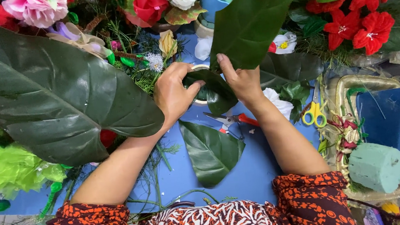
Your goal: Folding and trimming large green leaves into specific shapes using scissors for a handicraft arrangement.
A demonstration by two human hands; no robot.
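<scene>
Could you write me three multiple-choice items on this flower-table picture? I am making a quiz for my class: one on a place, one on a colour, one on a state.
1. Where do the yellow-handled scissors lie?
A. right of the right forearm
B. under the big leaf on the left
C. on the foam block

2. What colour is the table top?
A. white
B. blue
C. brown

3. What are both hands doing?
A. resting flat on the table
B. holding a dark green leaf
C. cutting with scissors

Answers:
1 A, they lie on the table just right of that forearm.
2 B, blue shows between the leaves.
3 B, the left hand and right hand both grip the folded leaf.
</scene>
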